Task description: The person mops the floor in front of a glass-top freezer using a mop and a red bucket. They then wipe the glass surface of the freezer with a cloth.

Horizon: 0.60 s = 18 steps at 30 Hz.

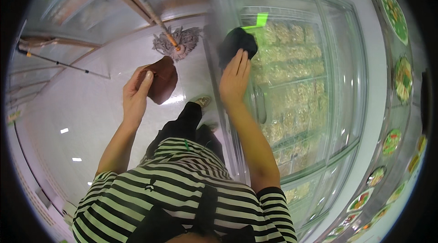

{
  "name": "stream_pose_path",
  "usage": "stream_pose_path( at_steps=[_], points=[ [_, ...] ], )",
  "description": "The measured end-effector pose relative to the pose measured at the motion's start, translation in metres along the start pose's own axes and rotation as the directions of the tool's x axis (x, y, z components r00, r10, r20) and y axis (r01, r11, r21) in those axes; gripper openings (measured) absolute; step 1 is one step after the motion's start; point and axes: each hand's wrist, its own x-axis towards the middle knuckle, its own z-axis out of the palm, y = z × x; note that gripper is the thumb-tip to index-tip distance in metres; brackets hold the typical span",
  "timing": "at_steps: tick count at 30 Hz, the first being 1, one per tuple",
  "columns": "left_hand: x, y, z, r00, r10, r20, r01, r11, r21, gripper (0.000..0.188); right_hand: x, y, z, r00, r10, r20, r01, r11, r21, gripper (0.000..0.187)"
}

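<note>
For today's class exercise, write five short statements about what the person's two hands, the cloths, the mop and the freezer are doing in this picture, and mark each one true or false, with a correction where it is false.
1. The right hand presses a dark cloth against the glass lid of the chest freezer. True.
2. The left hand is empty. False: it holds a brown cloth.
3. A string mop rests on the floor beside the freezer. True.
4. The freezer is empty inside. False: rows of packed goods show through the glass.
5. Both hands rest on the freezer lid. False: only the right hand does; the left hand is over the floor.
</note>
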Motion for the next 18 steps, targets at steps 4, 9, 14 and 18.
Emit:
stream_pose_path(
  at_steps=[4,9,14,18],
  points=[
    [0.015,-0.005,0.047,0.984,0.043,0.172,-0.038,0.999,-0.032,0.025,-0.061,0.008,-0.037,0.999,-0.007,0.044,0.004,0.997,0.073,0.039],
    [0.027,-0.042,0.127,0.926,0.114,0.361,-0.081,0.991,-0.105,0.031,-0.129,0.019,-0.1,0.985,0.008,0.172,-0.048,0.972,0.229,0.037],
    [0.006,-0.056,0.188,0.794,0.337,0.506,-0.453,0.883,0.123,0.048,-0.224,0.039,-0.114,0.957,0.255,0.137,-0.286,0.91,0.301,0.041],
    [-0.001,-0.057,0.201,0.673,0.24,0.699,-0.446,0.886,0.125,0.052,-0.252,0.072,-0.136,0.797,0.6,-0.061,-0.597,0.799,0.071,0.038]
  ],
)
